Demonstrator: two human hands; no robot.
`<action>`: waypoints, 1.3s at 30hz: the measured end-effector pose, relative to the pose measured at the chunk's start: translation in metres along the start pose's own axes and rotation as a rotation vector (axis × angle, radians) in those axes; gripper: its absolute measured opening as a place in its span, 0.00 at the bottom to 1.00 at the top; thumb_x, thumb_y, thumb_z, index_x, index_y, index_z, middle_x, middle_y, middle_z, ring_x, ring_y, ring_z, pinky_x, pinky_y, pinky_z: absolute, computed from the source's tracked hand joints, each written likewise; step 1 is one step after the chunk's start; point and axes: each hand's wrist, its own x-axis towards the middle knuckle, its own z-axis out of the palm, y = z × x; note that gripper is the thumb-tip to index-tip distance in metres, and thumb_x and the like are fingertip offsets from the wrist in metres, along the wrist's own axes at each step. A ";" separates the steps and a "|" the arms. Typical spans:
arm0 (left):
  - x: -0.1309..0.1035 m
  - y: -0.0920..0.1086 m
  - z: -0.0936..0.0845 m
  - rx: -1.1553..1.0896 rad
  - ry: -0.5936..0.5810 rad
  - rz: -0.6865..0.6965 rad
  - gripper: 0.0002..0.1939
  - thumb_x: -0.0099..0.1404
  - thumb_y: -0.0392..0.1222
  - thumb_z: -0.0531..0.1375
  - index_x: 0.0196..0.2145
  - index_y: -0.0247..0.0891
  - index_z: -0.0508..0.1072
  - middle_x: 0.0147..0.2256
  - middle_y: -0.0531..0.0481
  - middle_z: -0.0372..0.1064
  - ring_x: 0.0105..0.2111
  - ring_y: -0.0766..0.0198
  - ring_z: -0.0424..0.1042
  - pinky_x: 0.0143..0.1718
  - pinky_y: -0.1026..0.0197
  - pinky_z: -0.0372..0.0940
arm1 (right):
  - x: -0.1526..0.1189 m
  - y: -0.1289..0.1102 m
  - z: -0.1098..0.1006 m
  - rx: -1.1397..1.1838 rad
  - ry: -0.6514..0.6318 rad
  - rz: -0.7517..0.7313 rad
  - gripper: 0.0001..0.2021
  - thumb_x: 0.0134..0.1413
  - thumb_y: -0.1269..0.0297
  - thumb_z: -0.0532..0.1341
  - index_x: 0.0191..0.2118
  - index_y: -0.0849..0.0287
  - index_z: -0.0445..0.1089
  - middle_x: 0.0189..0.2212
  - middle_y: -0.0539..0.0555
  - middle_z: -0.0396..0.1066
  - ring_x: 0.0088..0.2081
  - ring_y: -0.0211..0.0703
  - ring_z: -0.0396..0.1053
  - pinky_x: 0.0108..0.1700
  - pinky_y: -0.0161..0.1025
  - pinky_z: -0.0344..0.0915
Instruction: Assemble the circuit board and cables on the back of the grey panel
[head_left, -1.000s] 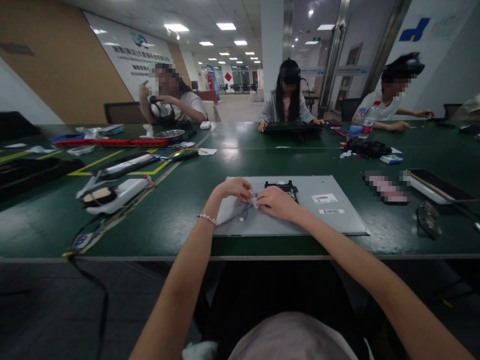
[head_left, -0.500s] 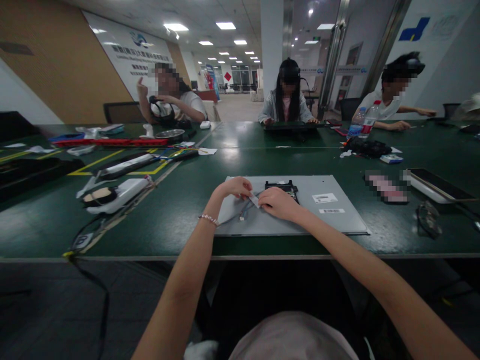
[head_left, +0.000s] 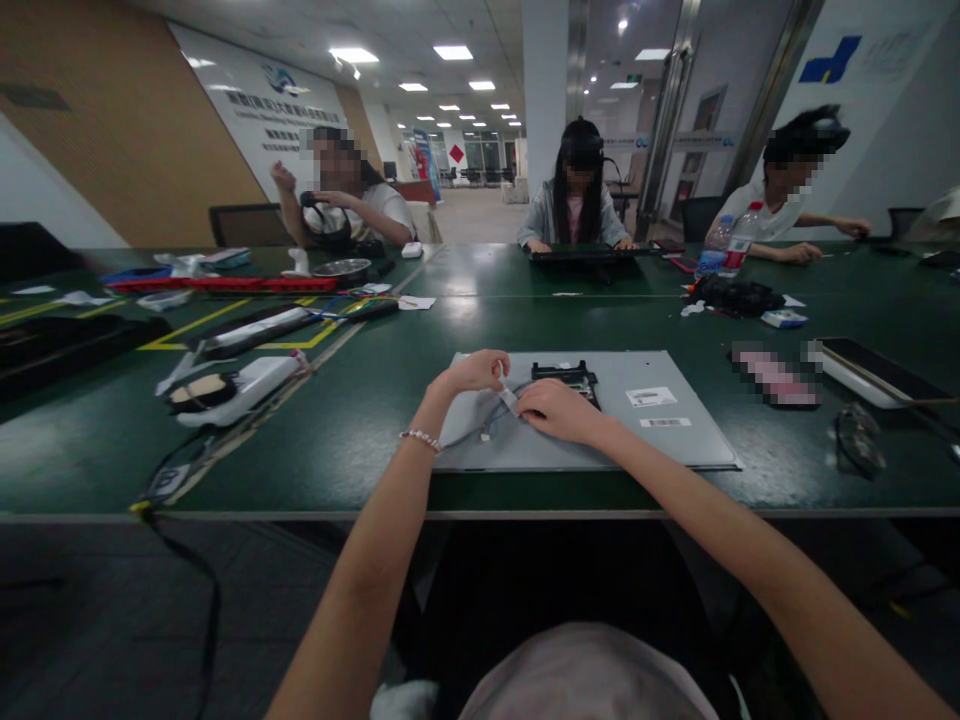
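Observation:
A flat grey panel [head_left: 622, 448] with two white labels lies on the green table in front of me. My left hand [head_left: 480, 371], with a beaded bracelet at its wrist, pinches the upper end of a small whitish strip [head_left: 508, 399], perhaps tape or a tag. At the lower end of that strip, my right hand [head_left: 561, 410] has its fingers closed on it. Beneath the hands runs a grey cable [head_left: 466, 438] whose small connector [head_left: 484, 434] rests on the panel. Behind my right hand a black frame with a circuit board [head_left: 566, 372] is partly hidden.
A pink phone [head_left: 776, 378], a white and dark device [head_left: 870, 372] and a clear object [head_left: 857, 440] lie to the right. White devices [head_left: 251, 390] and a red tray [head_left: 232, 285] are on the left. Bottles [head_left: 739, 240] stand farther back; three people sit opposite.
My left hand has risen slightly, and the strip's upper end now shows below its fingertips. My right hand stays nearly in place.

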 end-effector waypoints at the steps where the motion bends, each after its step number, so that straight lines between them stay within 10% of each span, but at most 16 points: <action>1: 0.000 0.000 0.000 0.008 -0.010 0.050 0.12 0.43 0.36 0.61 0.30 0.39 0.73 0.25 0.54 0.67 0.26 0.64 0.65 0.26 0.64 0.56 | 0.000 0.000 0.000 0.002 -0.002 -0.001 0.07 0.60 0.76 0.61 0.36 0.60 0.76 0.37 0.57 0.77 0.42 0.46 0.73 0.50 0.43 0.63; 12: -0.005 0.000 0.002 -0.115 -0.321 -0.021 0.10 0.49 0.39 0.54 0.30 0.38 0.71 0.22 0.54 0.65 0.21 0.66 0.65 0.25 0.64 0.57 | 0.000 0.000 -0.001 0.026 -0.033 -0.009 0.08 0.62 0.75 0.59 0.36 0.61 0.75 0.37 0.57 0.76 0.42 0.45 0.72 0.50 0.42 0.63; 39: -0.002 -0.005 0.004 -0.077 -0.295 -0.018 0.21 0.46 0.55 0.68 0.33 0.39 0.73 0.29 0.52 0.72 0.28 0.65 0.67 0.30 0.64 0.57 | -0.001 0.000 -0.012 0.150 -0.078 -0.055 0.10 0.60 0.75 0.59 0.37 0.60 0.78 0.40 0.58 0.79 0.44 0.47 0.74 0.51 0.44 0.68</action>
